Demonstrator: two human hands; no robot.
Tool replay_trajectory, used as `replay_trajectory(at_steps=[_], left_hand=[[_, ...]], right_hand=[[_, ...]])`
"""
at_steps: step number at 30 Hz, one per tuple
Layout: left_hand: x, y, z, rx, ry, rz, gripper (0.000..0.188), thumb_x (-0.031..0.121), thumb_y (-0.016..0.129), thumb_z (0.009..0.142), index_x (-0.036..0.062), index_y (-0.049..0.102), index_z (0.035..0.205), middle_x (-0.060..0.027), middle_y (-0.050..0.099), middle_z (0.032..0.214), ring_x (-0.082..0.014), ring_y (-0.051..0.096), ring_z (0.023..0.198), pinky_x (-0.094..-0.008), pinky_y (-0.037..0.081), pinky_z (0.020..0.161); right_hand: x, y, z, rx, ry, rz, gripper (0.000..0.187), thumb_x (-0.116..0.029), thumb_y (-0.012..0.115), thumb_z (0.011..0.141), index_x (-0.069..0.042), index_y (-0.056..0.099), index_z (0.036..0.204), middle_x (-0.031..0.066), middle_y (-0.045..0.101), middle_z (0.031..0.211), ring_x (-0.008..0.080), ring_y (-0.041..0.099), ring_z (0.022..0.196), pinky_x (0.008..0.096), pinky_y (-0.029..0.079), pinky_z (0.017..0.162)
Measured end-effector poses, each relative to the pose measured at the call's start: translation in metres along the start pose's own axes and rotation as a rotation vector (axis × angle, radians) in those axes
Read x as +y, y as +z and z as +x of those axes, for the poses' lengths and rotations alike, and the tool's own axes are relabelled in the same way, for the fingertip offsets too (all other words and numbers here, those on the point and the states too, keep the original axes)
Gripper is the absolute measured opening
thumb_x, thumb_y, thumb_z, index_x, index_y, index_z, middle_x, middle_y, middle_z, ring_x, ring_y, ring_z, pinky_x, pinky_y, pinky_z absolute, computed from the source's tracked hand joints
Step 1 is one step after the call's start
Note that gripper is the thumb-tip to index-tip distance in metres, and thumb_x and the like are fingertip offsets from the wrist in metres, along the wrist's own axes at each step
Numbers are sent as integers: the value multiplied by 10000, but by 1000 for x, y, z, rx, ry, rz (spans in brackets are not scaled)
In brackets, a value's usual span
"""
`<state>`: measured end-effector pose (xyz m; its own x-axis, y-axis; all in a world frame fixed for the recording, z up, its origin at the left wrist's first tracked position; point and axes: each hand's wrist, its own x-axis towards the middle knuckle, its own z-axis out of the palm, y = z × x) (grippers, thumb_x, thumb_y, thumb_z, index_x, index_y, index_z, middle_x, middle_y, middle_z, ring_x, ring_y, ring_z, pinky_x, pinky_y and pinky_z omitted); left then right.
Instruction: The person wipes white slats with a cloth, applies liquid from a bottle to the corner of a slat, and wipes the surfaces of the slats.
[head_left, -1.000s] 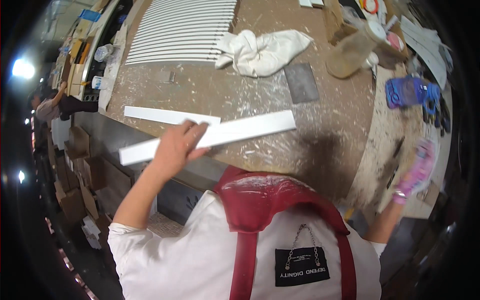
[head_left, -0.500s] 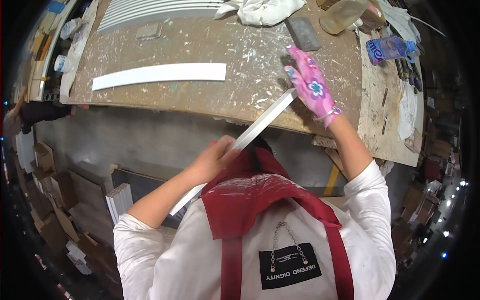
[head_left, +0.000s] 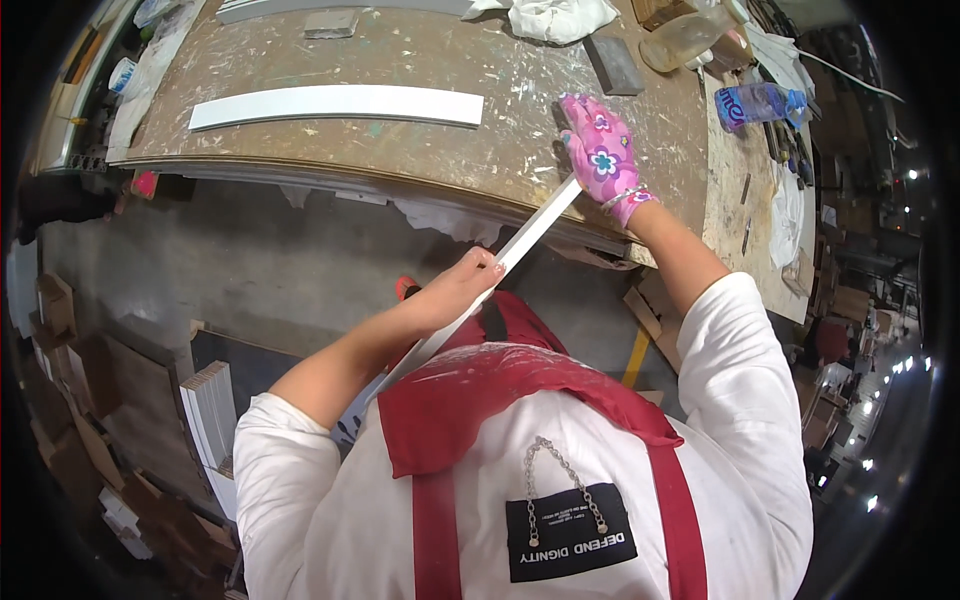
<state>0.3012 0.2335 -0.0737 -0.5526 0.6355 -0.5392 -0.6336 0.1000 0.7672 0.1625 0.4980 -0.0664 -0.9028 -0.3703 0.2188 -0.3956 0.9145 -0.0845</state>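
Observation:
A long white strip [head_left: 535,228] runs slantwise from beside my body up over the near edge of the workbench. My bare left hand [head_left: 462,287] is closed around it partway along. At the strip's upper end is my right hand [head_left: 603,155], in a pink flowered glove. Its fingers are bent around something dark that they mostly hide. On the bench to the left lies another white strip [head_left: 340,104], slightly curved in this view, touched by neither hand.
The scuffed brown workbench [head_left: 420,165] holds a grey block [head_left: 612,65], a smaller block [head_left: 330,24], a white cloth [head_left: 560,18] and a blue-labelled plastic bottle [head_left: 755,106]. White panels [head_left: 208,410] stand at lower left. Cardboard lies around the floor.
The whole view has shifted with my head. My left hand is now closer to the strip's upper end and to my gloved right hand, which stays by that end.

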Motion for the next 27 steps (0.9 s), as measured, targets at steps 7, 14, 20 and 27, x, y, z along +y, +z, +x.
replay_trajectory(at_steps=[7,14,20,27], left_hand=[[-6,-5,-7,-21,-4,-6,286,377,430,1012,93,414,1040,3,441,824,-80,408,708,-240,379,630],[-23,-12,-45,-7,-8,14,210,312,431,1016,113,434,1084,29,453,805,-41,407,672,-202,372,590],[-44,-37,-126,566,421,1058,515,288,711,816,43,527,1230,-184,599,1010,-370,593,932,-422,493,793],[-3,-42,-146,763,472,1262,593,172,759,699,75,542,1243,-122,543,876,-311,558,812,-388,438,712]], right_hand=[[-10,-1,-4,27,25,-18,448,-228,557,868,-90,532,1294,188,544,1290,355,494,1203,463,366,1025],[-54,-8,-17,-9,98,58,487,-230,559,857,-75,508,1315,203,513,1321,361,450,1249,473,327,1052],[-114,-21,-59,132,165,194,631,-265,580,895,-18,352,1429,220,389,1439,340,339,1368,450,251,1139],[-61,-63,-74,383,596,1110,531,-225,489,989,5,340,1444,161,411,1449,247,397,1330,331,285,1119]])
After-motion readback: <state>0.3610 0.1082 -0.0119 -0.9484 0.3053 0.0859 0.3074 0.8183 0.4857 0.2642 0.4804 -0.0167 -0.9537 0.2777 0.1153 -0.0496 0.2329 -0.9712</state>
